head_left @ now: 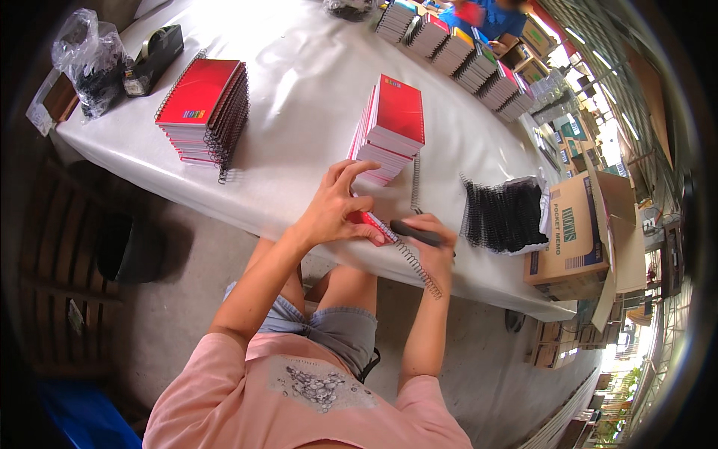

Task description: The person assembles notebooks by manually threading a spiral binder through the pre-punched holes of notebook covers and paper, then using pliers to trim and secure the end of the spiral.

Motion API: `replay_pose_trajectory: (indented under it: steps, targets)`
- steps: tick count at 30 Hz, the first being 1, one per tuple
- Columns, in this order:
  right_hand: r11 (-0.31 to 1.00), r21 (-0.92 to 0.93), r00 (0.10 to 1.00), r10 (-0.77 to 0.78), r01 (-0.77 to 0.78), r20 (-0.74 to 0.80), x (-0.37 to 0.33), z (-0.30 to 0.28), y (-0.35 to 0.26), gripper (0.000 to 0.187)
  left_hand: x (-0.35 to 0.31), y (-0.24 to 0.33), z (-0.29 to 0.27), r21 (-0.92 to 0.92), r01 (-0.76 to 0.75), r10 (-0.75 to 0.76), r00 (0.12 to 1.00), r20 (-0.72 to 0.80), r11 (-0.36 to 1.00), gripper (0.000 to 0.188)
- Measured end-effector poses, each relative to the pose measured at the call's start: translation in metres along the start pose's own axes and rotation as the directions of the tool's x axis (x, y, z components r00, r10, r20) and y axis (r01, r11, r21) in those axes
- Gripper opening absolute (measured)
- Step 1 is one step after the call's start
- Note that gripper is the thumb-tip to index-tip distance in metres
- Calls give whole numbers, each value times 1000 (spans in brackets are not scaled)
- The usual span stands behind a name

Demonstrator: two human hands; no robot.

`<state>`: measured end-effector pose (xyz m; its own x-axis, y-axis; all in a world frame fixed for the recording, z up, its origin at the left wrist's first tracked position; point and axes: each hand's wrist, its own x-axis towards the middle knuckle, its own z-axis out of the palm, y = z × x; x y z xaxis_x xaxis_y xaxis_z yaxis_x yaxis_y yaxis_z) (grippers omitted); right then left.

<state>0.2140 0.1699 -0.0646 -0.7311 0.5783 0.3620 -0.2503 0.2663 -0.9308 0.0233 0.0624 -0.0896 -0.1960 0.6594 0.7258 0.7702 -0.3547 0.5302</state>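
My left hand (340, 203) grips a small red notebook (384, 230) at the table's near edge, thumb on it and the other fingers bent over it. A dark wire coil (419, 269) runs along the notebook's edge, and its loose end trails down past my right wrist. In my right hand (438, 243) is a black-handled tool (416, 233), its tip close to the coil and the notebook; its exact kind does not show. Just beyond my left hand stands a stack of red-covered notebooks (399, 112). Another loose coil (416, 183) lies beside that stack.
Left on the white table (299, 135) is a stack of coil-bound red notebooks (198, 93), with a tape dispenser (155, 61) and plastic bag (86, 63) behind. To the right lie black coils (505, 215) and an open carton (572, 232). A person in blue (493, 19) is beyond notebook stacks (450, 52).
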Motion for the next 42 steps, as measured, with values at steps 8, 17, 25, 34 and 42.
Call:
replay_pose_trajectory:
  steps: [8, 17, 25, 34, 42]
  targets:
    - [981, -191, 997, 56, -47, 43, 7, 1, -10, 28, 1, -3, -2, 1, -56, 56, 997, -49, 998, 44]
    - [971, -206, 991, 108, -122, -80, 10, 11, -3, 27, -2, -13, 3, -101, 61, -66, 997, -48, 993, 51]
    - [919, -347, 982, 177, -187, -60, 16, 17, -7, 28, -5, -16, 4, -198, 93, -109, 992, -67, 976, 50]
    - [922, -360, 989, 147, -145, -21, 23, 16, -2, 25, -5, -19, 4, -224, 95, -107, 993, -40, 970, 51]
    - [912, -363, 980, 197, -190, -20, 30, 16, 6, 24, -2, -27, 8, -359, 144, -199, 973, -119, 922, 94]
